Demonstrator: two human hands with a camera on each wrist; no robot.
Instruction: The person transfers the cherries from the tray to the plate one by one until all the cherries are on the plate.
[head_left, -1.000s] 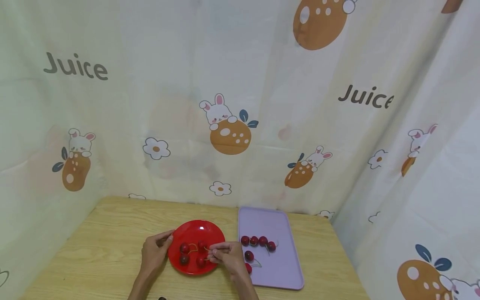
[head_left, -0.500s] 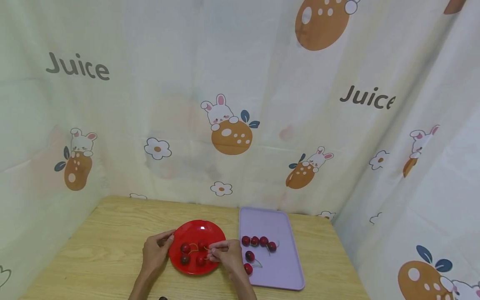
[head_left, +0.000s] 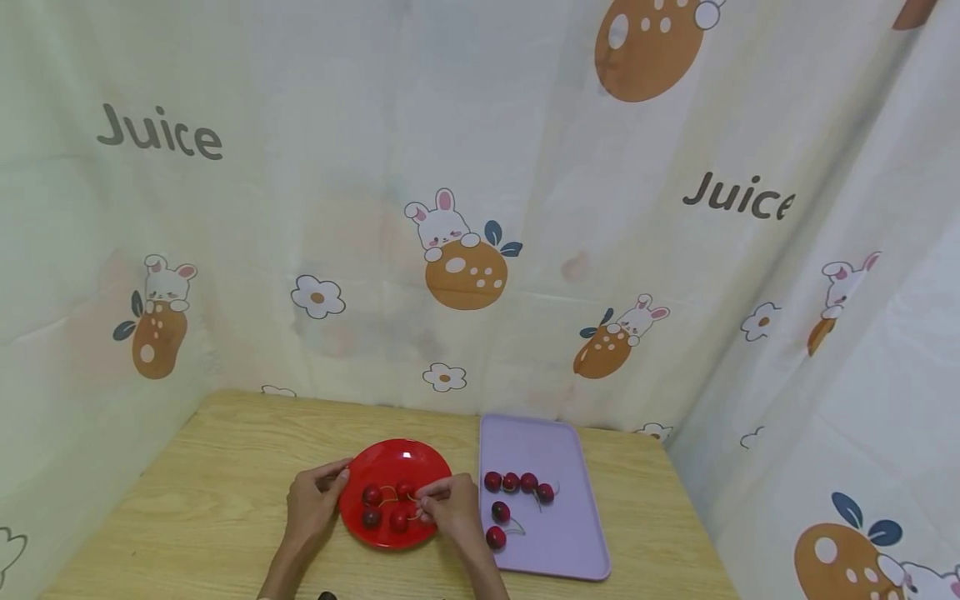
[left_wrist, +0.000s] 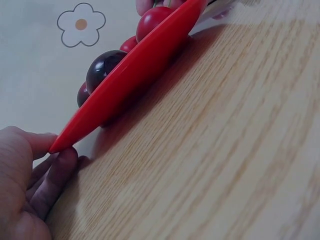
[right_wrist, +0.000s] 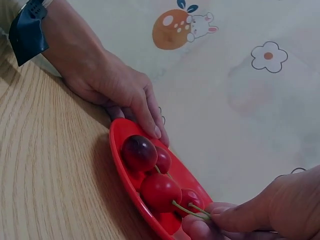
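Note:
A red plate [head_left: 390,540] lies on the table with cherries on it. My left hand [head_left: 310,504] pinches its left rim, thumb above and fingers below, as the left wrist view shows. On the plate, a dark cherry [right_wrist: 139,153] and a red cherry [head_left: 372,495] lie on the left. Two red cherries, the nearer one [right_wrist: 161,192] and the farther one [head_left: 405,490], lie on the right. Over the plate's right side, my right hand [head_left: 453,508] pinches the green stems [right_wrist: 192,210] of these right-hand cherries between thumb and fingers.
A lilac tray [head_left: 555,542] stands right of the plate, bearing several cherries [head_left: 528,482] in a row and two more below. Part of a dark round thing [head_left: 327,596] shows at the bottom edge. A printed curtain [head_left: 360,208] hangs behind the wooden table [head_left: 225,467].
My right hand has shifted slightly away from me, and the nearer right-hand cherry has moved slightly left. My left hand keeps its hold on the plate. The head view has shifted slightly.

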